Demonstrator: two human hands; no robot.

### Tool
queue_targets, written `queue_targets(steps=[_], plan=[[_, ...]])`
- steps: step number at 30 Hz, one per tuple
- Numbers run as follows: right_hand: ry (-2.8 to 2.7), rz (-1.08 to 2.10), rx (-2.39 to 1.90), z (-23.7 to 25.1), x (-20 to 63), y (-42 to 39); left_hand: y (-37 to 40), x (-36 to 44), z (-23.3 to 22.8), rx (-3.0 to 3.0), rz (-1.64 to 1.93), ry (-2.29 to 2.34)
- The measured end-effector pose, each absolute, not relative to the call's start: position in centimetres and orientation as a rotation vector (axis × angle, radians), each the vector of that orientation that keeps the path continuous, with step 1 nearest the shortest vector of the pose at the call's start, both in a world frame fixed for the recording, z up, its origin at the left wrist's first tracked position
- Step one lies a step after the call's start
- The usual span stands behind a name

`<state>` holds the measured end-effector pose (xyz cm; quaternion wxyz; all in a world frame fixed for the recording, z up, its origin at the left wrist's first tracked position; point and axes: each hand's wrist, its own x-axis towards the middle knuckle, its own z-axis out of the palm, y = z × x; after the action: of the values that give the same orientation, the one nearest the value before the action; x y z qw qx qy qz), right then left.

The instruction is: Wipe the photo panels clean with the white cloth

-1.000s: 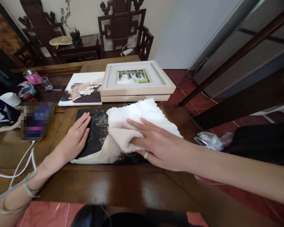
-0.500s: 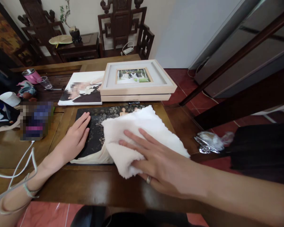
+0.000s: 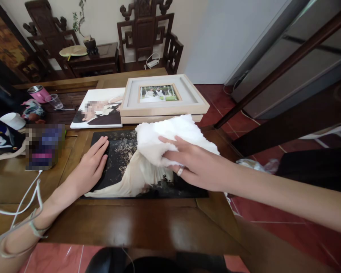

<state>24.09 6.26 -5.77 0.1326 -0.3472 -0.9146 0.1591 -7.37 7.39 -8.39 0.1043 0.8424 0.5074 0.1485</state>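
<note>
A large dark photo print (image 3: 122, 178) showing a white gown lies flat on the wooden table (image 3: 130, 223). My left hand (image 3: 89, 167) rests flat on its left edge, fingers together. My right hand (image 3: 194, 165), with a ring on one finger, presses a white fluffy cloth (image 3: 170, 134) onto the upper right part of the print. The cloth hides that corner of the picture.
Behind the print lie a pale wooden picture frame (image 3: 161, 98) stacked on another and a canvas photo (image 3: 100, 110). A pink cup (image 3: 39, 93), a clear glass (image 3: 55, 101) and clutter sit at left. White cables (image 3: 22, 201) run by my left wrist. Carved chairs (image 3: 147, 36) stand beyond.
My right hand slid the cloth down toward the near edge of the print, then back up to the far right part. My left hand stayed in place.
</note>
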Motion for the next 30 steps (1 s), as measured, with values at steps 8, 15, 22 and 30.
queue_targets(steps=[8, 15, 22, 30], plan=[[-2.651, 0.612, -0.817, -6.3, 21.6, -0.4, 7.5, -7.3, -8.4, 2.48, 0.434, 1.496], [-2.713, 0.609, -0.848, -5.4, 22.5, 2.4, 7.5, -7.3, -8.5, 2.49, 0.429, 1.501], [-2.643, 0.334, -1.222, -5.5, 26.3, 7.9, 7.5, -7.3, -8.4, 2.489, 0.438, 1.499], [-2.591, 0.285, -1.058, -7.2, 25.0, 2.6, 7.6, -7.2, -8.5, 2.495, 0.434, 1.505]])
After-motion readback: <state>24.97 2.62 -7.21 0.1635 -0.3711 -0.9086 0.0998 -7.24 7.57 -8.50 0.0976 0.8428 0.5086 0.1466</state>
